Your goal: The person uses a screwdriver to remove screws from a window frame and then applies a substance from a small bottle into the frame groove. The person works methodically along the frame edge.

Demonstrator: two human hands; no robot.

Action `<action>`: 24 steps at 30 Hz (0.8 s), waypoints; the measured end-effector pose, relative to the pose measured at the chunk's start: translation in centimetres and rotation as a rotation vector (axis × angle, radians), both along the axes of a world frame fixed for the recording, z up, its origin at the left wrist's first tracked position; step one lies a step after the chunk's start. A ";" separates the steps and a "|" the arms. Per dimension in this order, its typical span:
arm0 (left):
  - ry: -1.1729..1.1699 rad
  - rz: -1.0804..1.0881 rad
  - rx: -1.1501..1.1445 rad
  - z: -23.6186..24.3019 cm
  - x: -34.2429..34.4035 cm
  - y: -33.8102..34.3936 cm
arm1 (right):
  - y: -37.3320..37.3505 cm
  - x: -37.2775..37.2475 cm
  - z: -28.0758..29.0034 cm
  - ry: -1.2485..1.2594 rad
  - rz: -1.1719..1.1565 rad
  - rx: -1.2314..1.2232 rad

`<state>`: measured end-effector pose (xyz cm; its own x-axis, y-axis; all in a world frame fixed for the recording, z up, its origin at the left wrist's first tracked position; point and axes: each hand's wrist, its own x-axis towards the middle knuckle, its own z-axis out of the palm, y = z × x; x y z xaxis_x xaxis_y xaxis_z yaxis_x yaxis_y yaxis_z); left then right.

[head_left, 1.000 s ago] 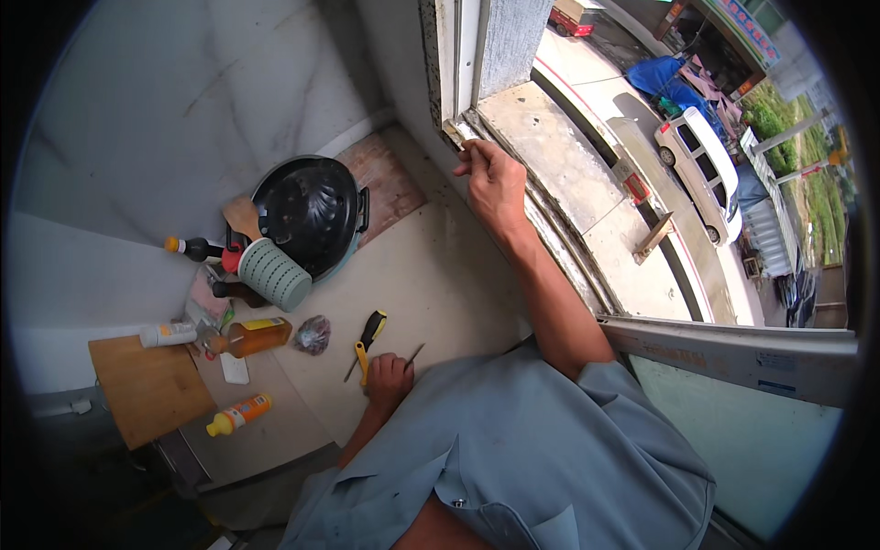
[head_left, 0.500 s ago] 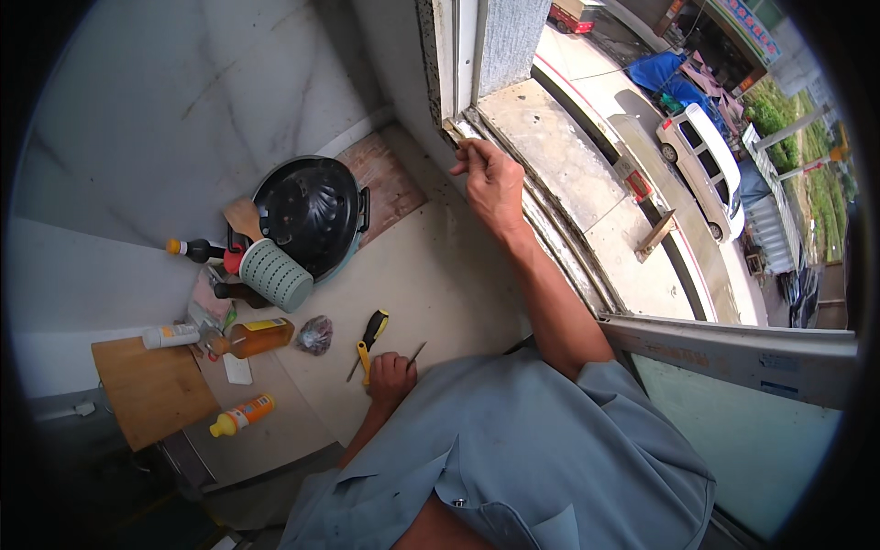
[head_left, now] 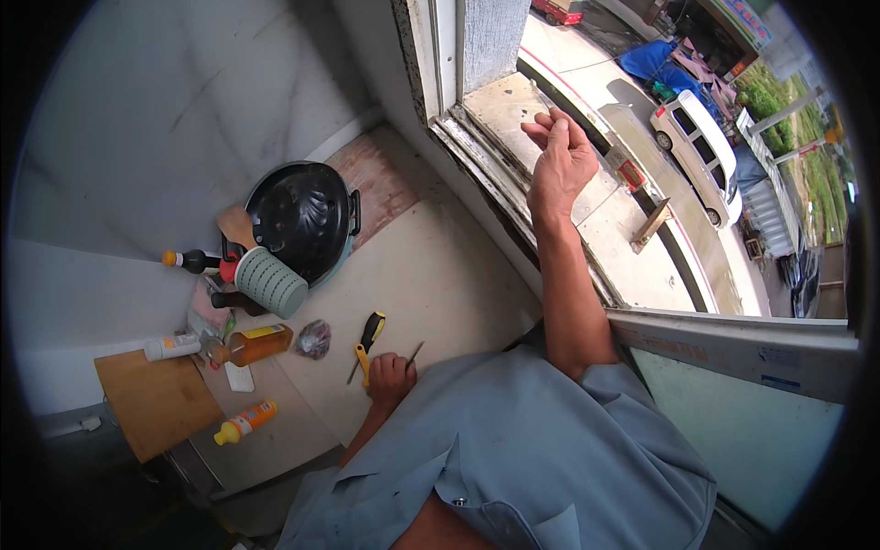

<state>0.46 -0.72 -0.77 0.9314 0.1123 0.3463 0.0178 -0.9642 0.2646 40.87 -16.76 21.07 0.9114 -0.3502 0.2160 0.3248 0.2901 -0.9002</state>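
Observation:
My left hand [head_left: 390, 374] rests low on the beige counter [head_left: 467, 293], fingers curled round a thin metal rod [head_left: 418, 350]. Just left of it lie a black-and-yellow screwdriver [head_left: 374, 327] and a slimmer yellow-handled tool [head_left: 363, 365]. My right hand [head_left: 563, 160] is raised over the worn window sill [head_left: 509, 101], outside the scuffed frame track [head_left: 472, 151], fingers bent and thumb pressed toward the index; anything between them is too small to make out.
Left on the counter are a black lidded pan [head_left: 298, 215], a green perforated basket [head_left: 275, 280], bottles [head_left: 257, 344], a small bag [head_left: 313, 339] and a wooden board [head_left: 151, 399]. Beyond the opening, a white van [head_left: 692, 151] stands below. A glass pane [head_left: 733, 422] is at my right.
My right hand has moved from the frame track rightward and up, out over the sill, uncovering the track. My left hand has stayed in place.

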 end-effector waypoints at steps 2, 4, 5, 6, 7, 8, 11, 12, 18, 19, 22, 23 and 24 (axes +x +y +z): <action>0.013 0.008 -0.001 -0.1 -0.2 -0.1 | 0.7 -1.6 0.5 0.057 0.166 -0.152; 0.009 0.005 -0.008 -0.9 -0.4 0.2 | 1.8 -3.1 0.2 0.116 0.301 -0.300; 0.008 0.005 -0.011 -1.2 -0.5 0.3 | 1.9 -3.7 0.1 0.094 0.330 -0.402; 0.003 0.005 -0.014 -1.0 -0.4 0.2 | 2.2 -3.9 0.1 0.089 0.345 -0.465; -0.001 0.005 -0.017 -0.7 -0.2 0.1 | 2.4 -4.1 0.0 0.083 0.360 -0.528; -0.006 0.006 -0.021 -0.6 -0.1 0.0 | 2.7 -4.0 -0.1 0.085 0.370 -0.551; 0.015 -0.002 -0.020 -0.7 -0.3 0.2 | 3.5 -3.5 0.1 0.099 0.406 -0.619; 0.010 0.003 -0.015 -0.5 -0.2 0.2 | 3.8 -3.4 0.7 0.110 0.421 -0.639; -0.001 0.010 -0.002 -0.2 -0.2 0.0 | 4.8 -3.0 -0.6 0.074 0.403 -0.758; 0.002 0.008 -0.002 -0.3 -0.2 0.0 | 4.9 -2.8 -1.0 0.062 0.390 -0.780; 0.003 0.002 0.001 -0.2 -0.2 0.1 | 5.8 -2.3 -1.3 -0.089 0.298 -0.676; 0.001 0.000 0.001 -0.2 -0.2 0.1 | 5.7 -2.4 -1.2 -0.073 0.307 -0.680; 0.002 0.003 0.003 -0.2 -0.2 0.1 | 5.6 -2.4 -1.0 -0.060 0.319 -0.681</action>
